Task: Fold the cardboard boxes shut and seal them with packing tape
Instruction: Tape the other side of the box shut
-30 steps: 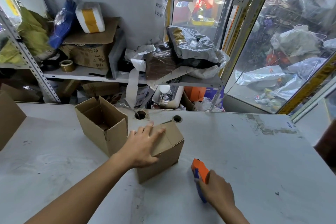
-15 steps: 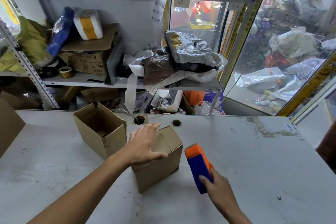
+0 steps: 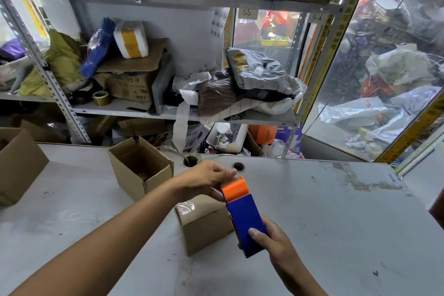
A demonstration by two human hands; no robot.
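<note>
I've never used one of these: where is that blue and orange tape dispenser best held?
Probably the blue body of the blue and orange tape dispenser, wrapped from below as the right hand does. It's long and flat-sided, leaving the orange end free for the left hand.

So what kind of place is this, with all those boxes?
Probably a parcel packing or shipping room. Wrapped parcels crowd the metal shelves, open cardboard boxes sit on the worktable, and a hand holds a tape dispenser.
</note>
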